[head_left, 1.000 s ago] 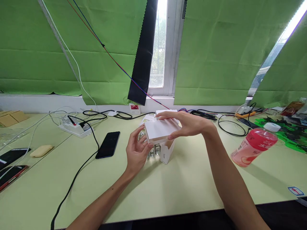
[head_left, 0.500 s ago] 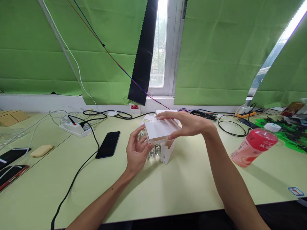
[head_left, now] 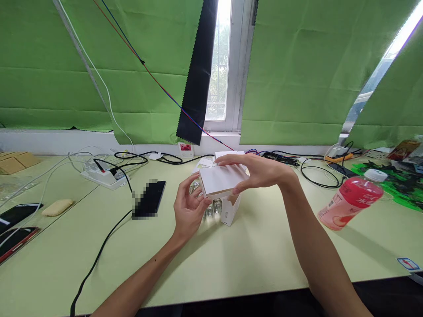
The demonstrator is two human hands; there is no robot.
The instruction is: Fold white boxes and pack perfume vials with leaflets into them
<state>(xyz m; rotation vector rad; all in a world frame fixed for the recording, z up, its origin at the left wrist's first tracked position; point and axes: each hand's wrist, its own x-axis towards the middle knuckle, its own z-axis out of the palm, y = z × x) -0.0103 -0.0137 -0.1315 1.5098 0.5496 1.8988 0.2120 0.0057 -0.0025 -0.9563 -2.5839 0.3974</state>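
A flat white box lid [head_left: 220,179] hangs above the middle of the desk, gripped from its right side by my right hand [head_left: 261,171]. Under it stands an open white carton [head_left: 230,210] with clear, shiny items [head_left: 210,208] beside it. My left hand [head_left: 189,210] curls around the lid's lower left corner, fingertips touching it and the clear items.
A dark phone [head_left: 149,199] lies left of the hands, with a black cable [head_left: 99,255] and a white power strip [head_left: 101,175] beyond. A pink drink bottle [head_left: 352,199] tilts at the right. Cables [head_left: 317,171] and a small white box [head_left: 228,155] line the back. More phones [head_left: 16,229] rest far left.
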